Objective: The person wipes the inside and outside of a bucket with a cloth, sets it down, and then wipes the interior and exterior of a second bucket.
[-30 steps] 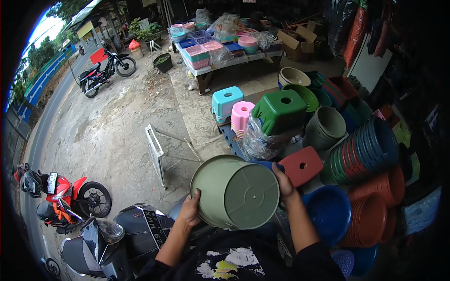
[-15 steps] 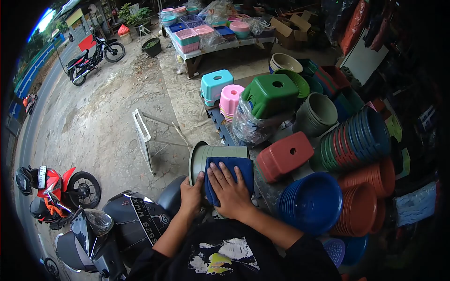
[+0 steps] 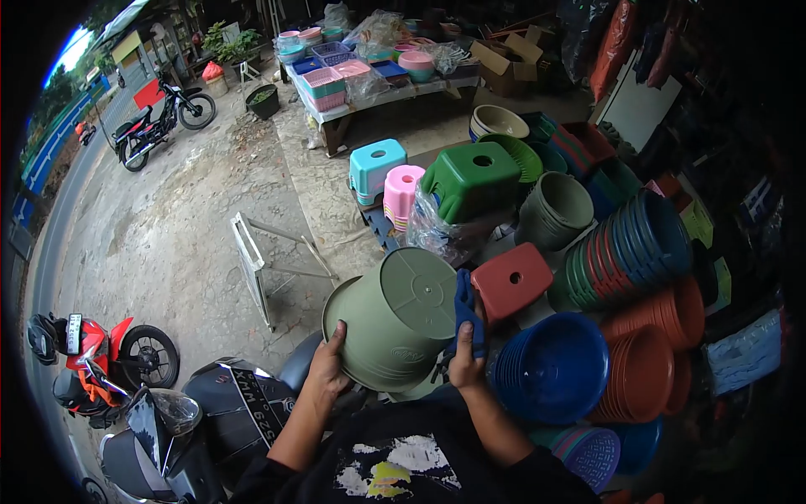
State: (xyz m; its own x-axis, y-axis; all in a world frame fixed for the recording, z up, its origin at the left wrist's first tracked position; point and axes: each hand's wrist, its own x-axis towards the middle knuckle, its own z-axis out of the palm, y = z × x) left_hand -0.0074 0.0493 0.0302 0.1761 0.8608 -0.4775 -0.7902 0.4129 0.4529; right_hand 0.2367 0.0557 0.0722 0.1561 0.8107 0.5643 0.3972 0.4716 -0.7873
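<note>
A grey-green plastic bucket [image 3: 382,323] is tilted on its side in front of my body, its round base [image 3: 420,290] turned up and away to the right. My left hand [image 3: 330,363] grips it near the rim at the left, thumb up along the outer wall. In my right hand [image 3: 467,357] is a bunched navy blue cloth [image 3: 467,315], held up beside the base with the thumb on it. Whether the right fingers also touch the bucket is hidden.
Close on the right are a red stool [image 3: 512,281], blue basins [image 3: 554,365] and stacked orange pots [image 3: 642,370]. Green [image 3: 474,181], pink and light blue stools stand ahead. A white folding frame [image 3: 252,265] is at left; a parked motorbike [image 3: 235,395] is near my left arm.
The bucket has turned so that its base now shows. My right hand has moved right, off the side wall, and the cloth has gone from spread flat to bunched.
</note>
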